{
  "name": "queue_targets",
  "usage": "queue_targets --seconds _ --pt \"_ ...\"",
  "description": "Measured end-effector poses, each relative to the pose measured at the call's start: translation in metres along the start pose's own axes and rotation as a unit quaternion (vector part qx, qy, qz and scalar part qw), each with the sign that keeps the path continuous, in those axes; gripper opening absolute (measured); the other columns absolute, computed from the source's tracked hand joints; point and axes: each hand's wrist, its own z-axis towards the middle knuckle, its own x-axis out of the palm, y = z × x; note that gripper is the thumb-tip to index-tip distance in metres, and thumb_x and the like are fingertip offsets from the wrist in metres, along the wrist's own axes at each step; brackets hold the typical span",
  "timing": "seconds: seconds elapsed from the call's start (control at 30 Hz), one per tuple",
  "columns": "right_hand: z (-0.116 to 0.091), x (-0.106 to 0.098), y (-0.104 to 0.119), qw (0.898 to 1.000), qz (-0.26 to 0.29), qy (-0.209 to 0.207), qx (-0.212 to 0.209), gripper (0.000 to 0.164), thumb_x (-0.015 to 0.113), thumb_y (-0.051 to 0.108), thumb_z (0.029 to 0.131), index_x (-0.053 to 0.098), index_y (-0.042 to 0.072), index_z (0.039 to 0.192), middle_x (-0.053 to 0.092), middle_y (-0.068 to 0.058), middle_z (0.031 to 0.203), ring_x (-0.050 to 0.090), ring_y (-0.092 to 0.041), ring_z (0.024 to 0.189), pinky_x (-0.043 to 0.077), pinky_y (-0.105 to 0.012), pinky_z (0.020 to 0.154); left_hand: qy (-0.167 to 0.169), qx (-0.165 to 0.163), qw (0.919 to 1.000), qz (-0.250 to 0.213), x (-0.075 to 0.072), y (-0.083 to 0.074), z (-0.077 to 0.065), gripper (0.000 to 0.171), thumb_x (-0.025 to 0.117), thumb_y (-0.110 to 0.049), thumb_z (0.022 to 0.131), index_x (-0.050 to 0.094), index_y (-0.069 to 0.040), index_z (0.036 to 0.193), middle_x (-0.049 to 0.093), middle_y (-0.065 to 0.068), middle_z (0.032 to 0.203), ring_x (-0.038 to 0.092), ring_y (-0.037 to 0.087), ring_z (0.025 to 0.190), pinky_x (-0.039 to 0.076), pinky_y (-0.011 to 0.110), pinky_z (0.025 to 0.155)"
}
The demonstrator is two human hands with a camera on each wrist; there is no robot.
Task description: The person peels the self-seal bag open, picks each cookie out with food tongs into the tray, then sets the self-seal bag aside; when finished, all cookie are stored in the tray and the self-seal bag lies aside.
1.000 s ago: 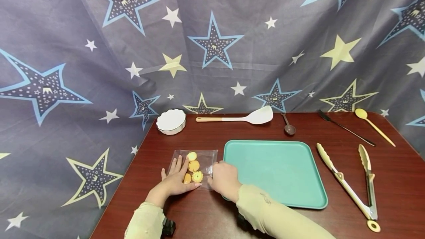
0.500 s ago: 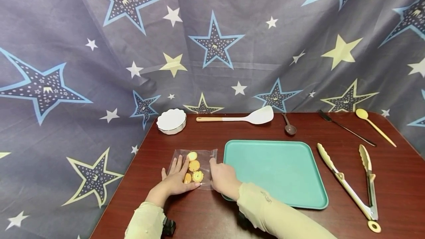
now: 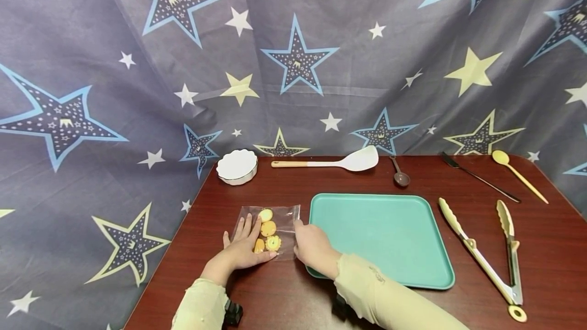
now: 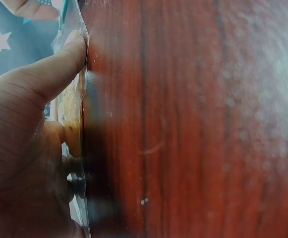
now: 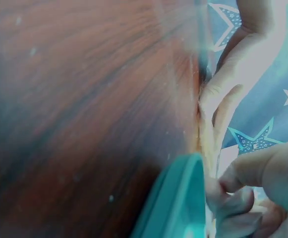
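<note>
A clear plastic bag lies flat on the dark red table with several small yellow pastries or cookies inside. My left hand rests on the bag's left part with straight, spread fingers, covering some of the contents. In the left wrist view its thumb presses on the plastic. At the bag's right edge, my right hand pinches the plastic, its fingers curled. The right wrist view shows that hand's bent fingers beside the rim of a teal tray.
The teal tray lies just right of the bag, partly under my right hand. Behind are a white fluted dish, a white spatula and a brown measuring spoon. Tongs, a black-ended utensil and a yellow spoon lie right.
My right hand has shifted slightly right along the bag's right side, toward its outer edge. My left hand and the contents have stayed in place.
</note>
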Motion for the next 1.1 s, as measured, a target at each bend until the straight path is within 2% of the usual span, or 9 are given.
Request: queue_targets --seconds 0.27,0.4,0.5,0.7,0.8,0.93,1.1 --pt "0.000 -0.006 -0.003 0.995 0.052 0.028 0.075 0.026 0.070 0.006 0.069 0.052 0.001 0.087 0.055 -0.011 0.066 0.061 -0.033 0.063 0.048 -0.042 0.051 0.004 -0.003 1.0000 0.000 -0.003 -0.002 -0.002 0.114 0.063 -0.074 0.075 0.011 -0.014 0.157 0.000 0.017 0.162 -0.007 0.035 0.148 -0.005 0.073 0.105" --pt "0.000 -0.007 -0.006 0.995 0.040 0.039 0.079 0.016 0.069 0.008 0.068 0.053 0.007 0.067 0.054 -0.006 0.062 0.057 -0.028 0.060 0.047 -0.039 0.050 0.004 -0.005 1.0000 0.000 -0.003 -0.002 -0.002 0.115 0.063 -0.074 0.074 0.011 -0.014 0.157 -0.001 0.017 0.162 -0.008 0.035 0.147 -0.006 0.073 0.105" --pt "0.002 -0.008 -0.006 0.994 0.034 0.047 0.088 0.025 0.068 0.008 0.068 0.048 0.013 0.055 0.051 -0.003 0.058 0.052 -0.023 0.056 0.043 -0.037 0.046 0.004 -0.004 1.0000 0.000 -0.002 -0.002 -0.001 0.115 0.064 -0.073 0.075 0.011 -0.014 0.157 -0.001 0.017 0.162 -0.008 0.035 0.147 -0.006 0.073 0.105" --pt "0.008 -0.006 -0.003 0.991 0.011 0.061 0.119 0.025 0.072 0.013 0.072 0.051 0.013 0.057 0.054 -0.003 0.060 0.055 -0.024 0.058 0.043 -0.038 0.046 0.004 -0.004 1.0000 0.002 -0.002 -0.003 -0.002 0.114 0.063 -0.073 0.075 0.010 -0.014 0.157 -0.002 0.017 0.162 -0.008 0.035 0.147 -0.006 0.073 0.105" --pt "0.011 -0.002 -0.002 0.992 -0.016 0.052 0.113 0.029 0.073 0.016 0.074 0.051 0.014 0.055 0.053 -0.002 0.057 0.055 -0.023 0.055 0.042 -0.037 0.043 0.011 -0.005 0.9999 0.004 -0.005 -0.006 -0.005 0.114 0.062 -0.074 0.076 0.009 -0.014 0.158 -0.003 0.017 0.162 -0.009 0.035 0.147 -0.007 0.072 0.105" --pt "0.013 0.004 0.000 0.994 -0.051 0.020 0.091 0.032 0.075 0.017 0.074 0.050 0.015 0.054 0.052 0.000 0.054 0.054 -0.021 0.050 0.040 -0.036 0.039 0.015 0.001 0.9998 -0.009 -0.008 -0.010 -0.008 0.116 0.060 -0.077 0.075 0.011 -0.012 0.158 -0.001 0.019 0.162 -0.008 0.036 0.147 -0.008 0.074 0.104" --pt "0.019 0.010 -0.002 0.995 -0.056 -0.018 0.084 0.031 0.071 0.010 0.077 0.050 0.014 0.055 0.052 -0.002 0.054 0.055 -0.021 0.049 0.040 -0.034 0.037 0.019 -0.003 0.9998 -0.005 -0.008 -0.010 -0.007 0.115 0.060 -0.077 0.075 0.009 -0.014 0.158 -0.002 0.018 0.162 -0.009 0.034 0.147 -0.008 0.072 0.105"
